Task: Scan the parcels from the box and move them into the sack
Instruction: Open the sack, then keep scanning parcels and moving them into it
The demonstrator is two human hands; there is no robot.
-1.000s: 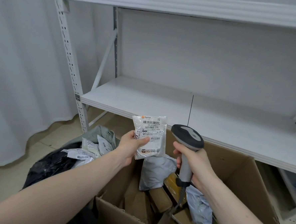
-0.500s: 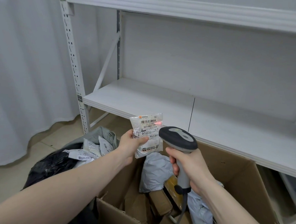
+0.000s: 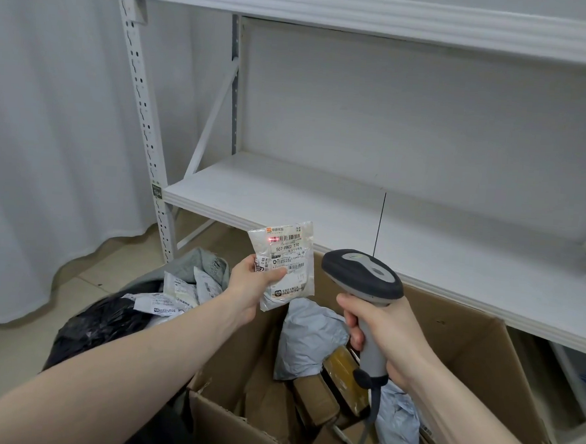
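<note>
My left hand (image 3: 251,286) holds a small white plastic parcel (image 3: 287,261) upright by its lower left edge, label facing me. A red scan light falls on the barcode near its top. My right hand (image 3: 377,333) grips the handle of a grey and black barcode scanner (image 3: 362,277), whose head points at the parcel from the right. Both are above the open cardboard box (image 3: 474,370), which holds several grey poly bags and brown parcels. The black sack (image 3: 103,327) sits on the floor to the left, with several white and grey parcels in its mouth.
A white metal shelf unit (image 3: 320,203) stands behind the box, its lower board just beyond the parcel. A white curtain (image 3: 49,138) hangs at the left. The scanner's cable (image 3: 366,428) drops into the box.
The parcel and my left hand have shifted a little to the left, away from the scanner. The red light has moved from the right to the left end of the barcode.
</note>
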